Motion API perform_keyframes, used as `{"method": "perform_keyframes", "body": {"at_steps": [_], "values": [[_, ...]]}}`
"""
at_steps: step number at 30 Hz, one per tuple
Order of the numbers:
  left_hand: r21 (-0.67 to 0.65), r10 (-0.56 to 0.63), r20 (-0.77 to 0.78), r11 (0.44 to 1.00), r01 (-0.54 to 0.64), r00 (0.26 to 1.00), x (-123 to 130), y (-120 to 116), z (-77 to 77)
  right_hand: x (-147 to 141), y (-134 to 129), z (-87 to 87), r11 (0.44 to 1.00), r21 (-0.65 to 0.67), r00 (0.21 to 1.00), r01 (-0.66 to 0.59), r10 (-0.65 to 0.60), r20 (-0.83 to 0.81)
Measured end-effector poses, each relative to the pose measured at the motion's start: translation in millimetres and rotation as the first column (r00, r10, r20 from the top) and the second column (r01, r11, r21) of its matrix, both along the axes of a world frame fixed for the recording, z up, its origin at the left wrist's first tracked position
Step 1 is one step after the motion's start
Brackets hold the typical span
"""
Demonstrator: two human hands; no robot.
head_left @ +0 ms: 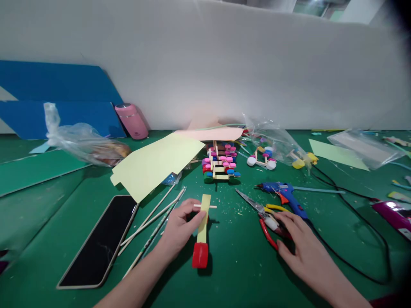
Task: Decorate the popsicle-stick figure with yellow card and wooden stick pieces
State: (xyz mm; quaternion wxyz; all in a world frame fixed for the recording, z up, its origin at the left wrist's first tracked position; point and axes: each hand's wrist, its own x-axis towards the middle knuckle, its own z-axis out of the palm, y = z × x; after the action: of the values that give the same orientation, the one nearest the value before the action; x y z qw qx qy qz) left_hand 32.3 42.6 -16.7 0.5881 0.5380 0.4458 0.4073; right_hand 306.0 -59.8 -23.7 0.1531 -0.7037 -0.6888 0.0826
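Note:
My left hand [183, 226] pinches a pale yellow strip [202, 231] between thumb and fingers. A thin white stick [210, 207] crosses the strip near its far end, and a red block-like piece [200, 256] sits at its near end. My right hand [298, 244] lies on scissors [253, 202], its fingers and thumb curved about the red and yellow handles. Their pointed metal blades aim up and left. Part of the handles is hidden under the hand, and whether a second tool lies there I cannot tell.
A blue glue gun [285, 194] trails a black cord at right. Behind are small wheeled models [221, 164] and another model [261, 160]. A phone [99, 241], thin sticks [154, 218], yellow sheet [157, 160] and pink bottle [132, 122] lie left.

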Motion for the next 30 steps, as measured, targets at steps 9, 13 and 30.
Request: {"method": "perform_keyframes", "body": {"at_steps": [9,13,30], "values": [[-0.326,0.020,0.197,0.944,0.046,0.980,20.6,-11.7,13.0,12.0,24.0,1.8,0.966,-0.207,0.987,0.154,-0.140,0.084],[-0.388,0.018,0.268,0.917,0.090,0.963,20.9,-12.3,18.3,12.1,17.0,8.1,0.975,-0.167,0.982,0.146,-0.164,-0.098],[0.145,0.167,0.023,0.975,-0.169,0.986,-4.4,-11.3,14.3,-32.1,23.1,23.4,0.975,-0.038,0.973,-0.217,0.220,0.076]]}}
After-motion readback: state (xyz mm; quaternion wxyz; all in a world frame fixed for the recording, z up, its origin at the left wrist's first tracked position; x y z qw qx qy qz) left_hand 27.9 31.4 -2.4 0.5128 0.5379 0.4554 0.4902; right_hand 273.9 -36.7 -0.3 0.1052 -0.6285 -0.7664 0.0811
